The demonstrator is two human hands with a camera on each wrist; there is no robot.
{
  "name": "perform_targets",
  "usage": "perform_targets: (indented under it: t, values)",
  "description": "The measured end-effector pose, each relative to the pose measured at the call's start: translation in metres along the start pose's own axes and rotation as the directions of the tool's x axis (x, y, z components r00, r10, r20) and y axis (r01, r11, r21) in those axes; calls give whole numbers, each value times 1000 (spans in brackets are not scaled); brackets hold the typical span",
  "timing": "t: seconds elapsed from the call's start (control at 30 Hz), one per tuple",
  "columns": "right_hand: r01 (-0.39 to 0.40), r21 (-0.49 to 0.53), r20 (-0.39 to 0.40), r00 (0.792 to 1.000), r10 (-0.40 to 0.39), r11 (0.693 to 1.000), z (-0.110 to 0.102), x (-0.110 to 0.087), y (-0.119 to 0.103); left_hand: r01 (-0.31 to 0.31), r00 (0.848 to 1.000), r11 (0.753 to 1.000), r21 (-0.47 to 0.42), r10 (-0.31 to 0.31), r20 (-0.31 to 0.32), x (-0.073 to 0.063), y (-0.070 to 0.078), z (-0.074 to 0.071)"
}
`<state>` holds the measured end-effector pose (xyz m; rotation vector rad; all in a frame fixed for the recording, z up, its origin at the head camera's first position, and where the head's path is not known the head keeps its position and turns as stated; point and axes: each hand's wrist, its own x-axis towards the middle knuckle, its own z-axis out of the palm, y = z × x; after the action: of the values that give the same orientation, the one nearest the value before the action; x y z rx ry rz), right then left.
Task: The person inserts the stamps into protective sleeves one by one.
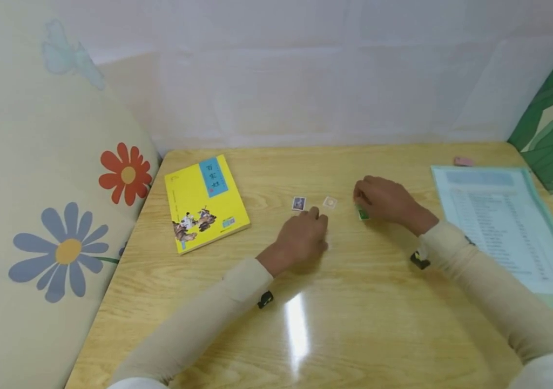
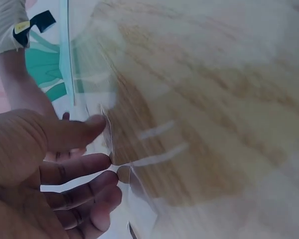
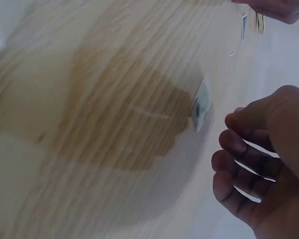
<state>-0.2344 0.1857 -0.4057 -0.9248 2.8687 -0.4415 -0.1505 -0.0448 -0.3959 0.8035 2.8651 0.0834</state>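
Now, widest first: a wood-grain table [image 1: 354, 324] beneath both hands, pale sheeting [image 1: 276, 92] upright beyond them, a flower-painted panel [image 1: 4, 162] well off to the left hand's left. A printed page [image 1: 500, 232] in a green-edged cover lies flat to the right hand's right, the right forearm crossing over its near part. Yellow book [image 1: 203, 200], blue title strip, lying tilted on the table to the left hand's left and a little beyond it.

Left hand [image 1: 302, 237]: low over the table, fingers bent; thin pale edges show by the fingertips in its wrist view, but cannot tell whether it grips anything. Right hand [image 1: 385, 199]: fingers loosely curled, nothing in its grasp; the wrist view shows a small gap between fingertips and the green stamp [image 1: 363, 214], which lies on the table just beside them. Pink block [image 1: 463, 161] farther back, right of the right hand. Dark stamp [image 1: 298, 203] just beyond the left hand's fingers; pale stamp [image 1: 330, 202] between the hands, nearer the left.
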Motion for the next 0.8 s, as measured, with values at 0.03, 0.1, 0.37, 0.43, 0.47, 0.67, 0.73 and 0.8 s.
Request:
perform_targets:
  t: [0.03,0.1,0.37,0.43,0.47,0.67,0.73,0.8]
  values:
    - [2,-2,-11,1000,-2,1000,1,3,-4,0,1000,1000,13,0,-4,-1,1,1]
    - [-7,-9,-24,1000,7,1000,4,12,-12,-7,1000,999,39,8,-22,-3,2,2]
    - [-87,-10,2,996,87,996,21,31,-39,-24,999,999,44,26,-41,-4,6,7]
    - [-100,8,5,995,100,995,24,31,-42,-19,999,999,36,20,-31,-4,6,7]
    - [-105,23,6,994,105,994,24,32,-43,-18,999,999,34,18,-28,-4,7,7]
    - [-133,140,28,991,130,981,24,35,-44,-24,999,1000,-12,24,-42,-4,5,8]
    - [-140,165,40,990,136,976,23,36,-44,-29,998,998,-46,27,-52,-3,3,9]
    - [-145,174,51,989,138,974,22,37,-44,-33,998,996,-81,29,-60,-2,2,11]
